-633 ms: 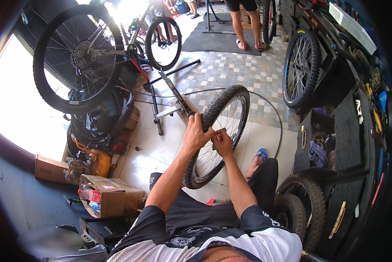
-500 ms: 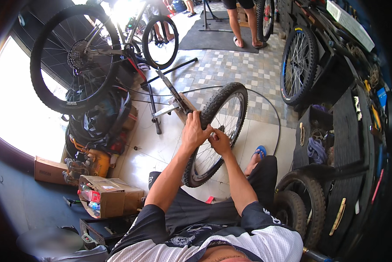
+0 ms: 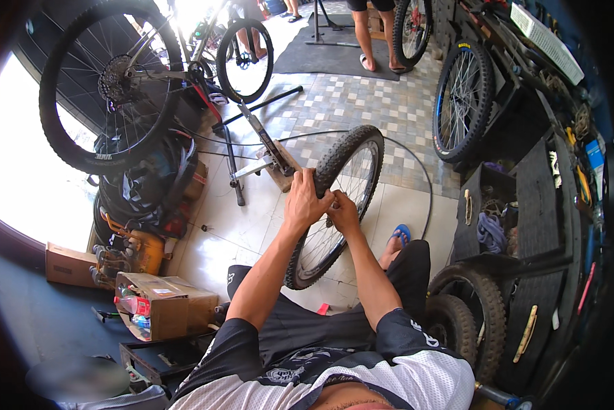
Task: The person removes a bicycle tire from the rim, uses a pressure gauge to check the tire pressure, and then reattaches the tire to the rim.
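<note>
One knobby mountain-bike tyre [image 3: 334, 156], left hand's [image 3: 305, 199] fingers gripping it, likely for steadiness; right hand's [image 3: 343, 213] fingers curled alongside, can't tell on what.

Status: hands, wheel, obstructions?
Left hand gripping wheel by its tyre. Right hand close by at the inner side, fingertips' hold unclear. Wheel upright, leaning. Black hose on floor beyond; nothing visibly blocking hands.

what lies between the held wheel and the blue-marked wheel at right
Head view: a dark hose curves across the tiled floor between the held wheel and the blue-marked wheel.
</note>
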`<state>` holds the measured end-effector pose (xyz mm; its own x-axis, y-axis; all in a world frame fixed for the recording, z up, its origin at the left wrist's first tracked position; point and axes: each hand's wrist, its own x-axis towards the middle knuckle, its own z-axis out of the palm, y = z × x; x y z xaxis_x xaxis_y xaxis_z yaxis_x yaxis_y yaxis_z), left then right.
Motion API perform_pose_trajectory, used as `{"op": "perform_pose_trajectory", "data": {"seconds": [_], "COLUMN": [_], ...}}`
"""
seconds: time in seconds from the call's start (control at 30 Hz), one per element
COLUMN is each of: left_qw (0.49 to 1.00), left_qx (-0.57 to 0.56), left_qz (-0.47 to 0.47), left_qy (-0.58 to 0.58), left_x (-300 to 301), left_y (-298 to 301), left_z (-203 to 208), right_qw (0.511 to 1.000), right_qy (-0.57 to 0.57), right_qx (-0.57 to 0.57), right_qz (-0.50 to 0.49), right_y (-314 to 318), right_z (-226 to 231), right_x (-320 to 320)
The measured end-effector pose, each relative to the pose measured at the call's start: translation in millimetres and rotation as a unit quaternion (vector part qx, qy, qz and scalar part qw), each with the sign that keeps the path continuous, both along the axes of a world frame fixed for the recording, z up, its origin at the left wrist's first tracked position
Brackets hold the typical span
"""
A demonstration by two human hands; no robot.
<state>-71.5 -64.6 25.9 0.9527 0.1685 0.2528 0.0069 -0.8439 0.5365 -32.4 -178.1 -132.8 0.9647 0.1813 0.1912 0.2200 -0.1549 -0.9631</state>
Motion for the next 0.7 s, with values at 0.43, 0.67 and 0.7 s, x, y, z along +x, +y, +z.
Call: {"op": "perform_pose_trajectory", "data": {"seconds": [0.43, 0.67, 0.7], "left_qw": [1.0, 0.998, 0.998], "left_qx": [0.027, 0.056, 0.057], "left_qz": [0.015, -0.021, -0.021], "left_qy": [0.005, 0.026, 0.03], "left_x": [28, 61, 64], "left_y": [-18, -52, -52], "left_z": [7, 3, 1], "right_qw": [0.942, 0.55, 0.537], "right_qy": [-0.086, -0.061, -0.023], "right_qx": [-0.193, -0.555, -0.558], "right_qz": [-0.262, -0.621, -0.632], "right_y": [-223, -428, -440], "right_z": [223, 368, 374], "right_x": [-21, -110, -118]}}
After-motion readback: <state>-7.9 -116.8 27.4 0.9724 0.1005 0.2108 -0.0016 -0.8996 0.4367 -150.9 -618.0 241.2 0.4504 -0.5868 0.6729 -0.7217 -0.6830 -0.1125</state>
